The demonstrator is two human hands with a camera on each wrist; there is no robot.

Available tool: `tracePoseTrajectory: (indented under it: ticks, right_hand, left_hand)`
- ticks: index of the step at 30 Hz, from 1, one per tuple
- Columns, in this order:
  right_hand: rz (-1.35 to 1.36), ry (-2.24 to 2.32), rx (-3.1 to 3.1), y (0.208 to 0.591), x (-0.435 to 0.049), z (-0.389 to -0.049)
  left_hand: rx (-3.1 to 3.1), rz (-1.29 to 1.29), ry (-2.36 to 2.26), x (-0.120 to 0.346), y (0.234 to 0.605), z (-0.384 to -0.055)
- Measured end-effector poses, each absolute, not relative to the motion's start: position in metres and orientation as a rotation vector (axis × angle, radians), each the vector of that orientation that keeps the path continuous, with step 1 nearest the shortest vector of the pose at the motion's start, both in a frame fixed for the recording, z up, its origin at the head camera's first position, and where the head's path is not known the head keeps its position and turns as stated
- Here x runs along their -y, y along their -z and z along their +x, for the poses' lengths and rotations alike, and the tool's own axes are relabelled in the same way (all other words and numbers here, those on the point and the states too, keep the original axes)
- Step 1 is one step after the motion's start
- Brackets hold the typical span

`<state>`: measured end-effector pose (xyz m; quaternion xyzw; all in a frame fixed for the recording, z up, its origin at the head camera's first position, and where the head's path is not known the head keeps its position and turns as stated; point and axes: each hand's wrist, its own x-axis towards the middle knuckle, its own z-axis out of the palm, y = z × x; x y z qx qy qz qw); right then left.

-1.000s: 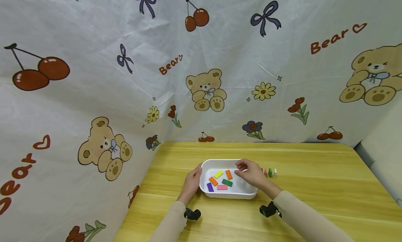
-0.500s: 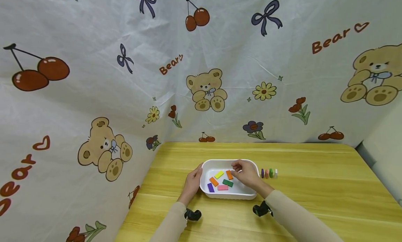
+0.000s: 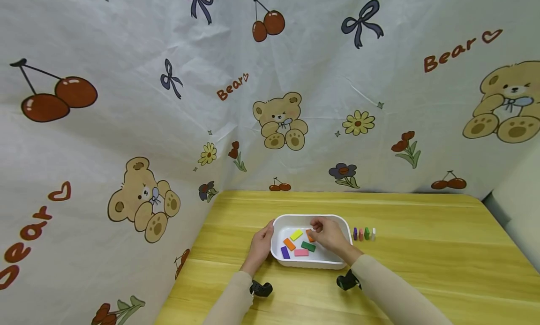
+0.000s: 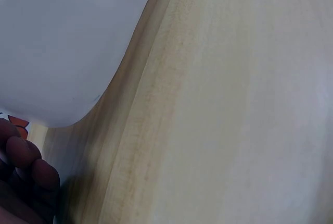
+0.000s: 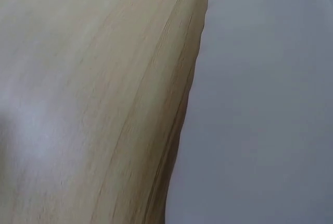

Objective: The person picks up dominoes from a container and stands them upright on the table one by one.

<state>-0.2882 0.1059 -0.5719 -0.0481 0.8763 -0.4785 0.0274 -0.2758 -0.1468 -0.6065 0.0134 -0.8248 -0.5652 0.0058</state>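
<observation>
We are seeing a bare left hand point(image 3: 260, 246) touching the left side of a white plastic tray point(image 3: 311, 264) with round corners. Its thumb side is lying at the rim, but we cannot tell whether the fingers are curling round the edge. The bare right hand point(image 3: 332, 233) is hovering over the tray's right part. Its fingers are bending down at a flat orange block point(image 3: 311, 239), covering some of it, and we cannot tell whether they are pinching it or just touching it. That block is lying on the tray's far side, near the middle.

To its left we are spotting a flat yellow block point(image 3: 296, 235), then a second orange block point(image 3: 289, 244). A dark green block point(image 3: 308, 246) and a pink block point(image 3: 301, 253) are lying nearer to us, and a purple block point(image 3: 285, 253) is sitting at the near left. Right of the tray, four small blocks point(image 3: 367, 233) are standing in a row on a yellow wooden table point(image 3: 426, 268). Behind, a white cloth point(image 3: 295, 62) is showing bears and cherries.
</observation>
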Motion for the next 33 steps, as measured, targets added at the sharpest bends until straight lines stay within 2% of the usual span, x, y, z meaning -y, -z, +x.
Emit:
tracePoseTrajectory:
  ticks: [33]
  right_hand:
    - [-0.214, 1.122, -2.812, 0.594, -0.099, -0.303]
  left_hand:
    - [2.553, 0.055, 1.812, 0.147, 0.610, -0.277]
